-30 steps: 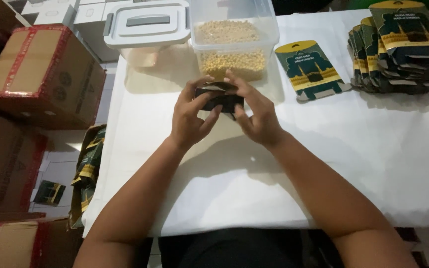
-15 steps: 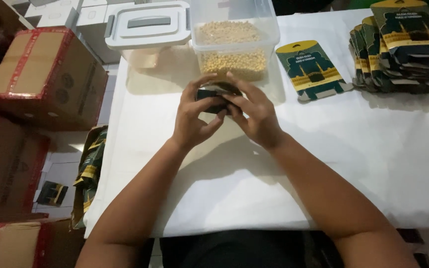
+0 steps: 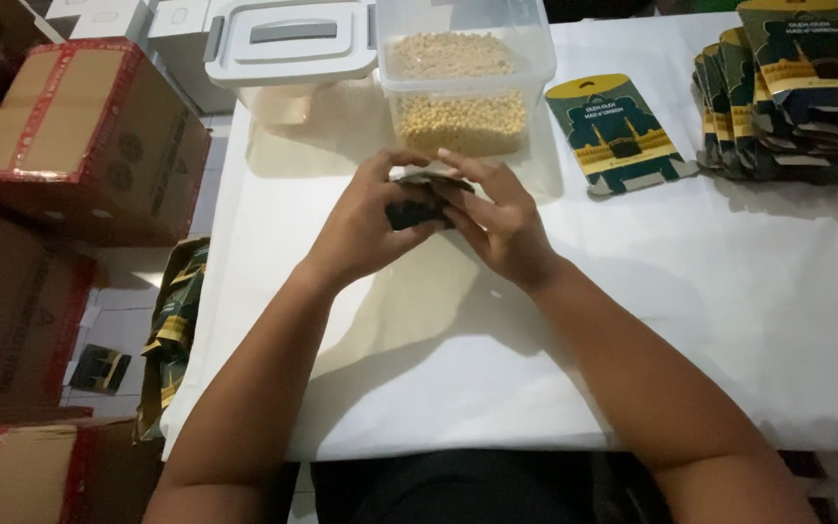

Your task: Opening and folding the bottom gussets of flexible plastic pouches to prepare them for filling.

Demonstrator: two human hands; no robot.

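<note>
Both hands meet over the white table (image 3: 729, 320), just in front of a clear plastic tub (image 3: 465, 73) half full of small beige grains. My left hand (image 3: 366, 228) and my right hand (image 3: 501, 218) together grip a small dark pouch (image 3: 417, 201), fingers curled around its edges; most of the pouch is hidden by them. One flat dark green and yellow pouch (image 3: 621, 133) lies alone to the right of the tub.
A fanned stack of the same pouches (image 3: 792, 92) sits at the table's far right. A white lidded box with a grey handle (image 3: 288, 44) stands left of the tub. Cardboard boxes (image 3: 84, 136) and a bundle of pouches (image 3: 175, 325) are on the floor at left.
The hands and the pouch have stayed in almost the same spot; the fingers have shifted slightly around the pouch.
</note>
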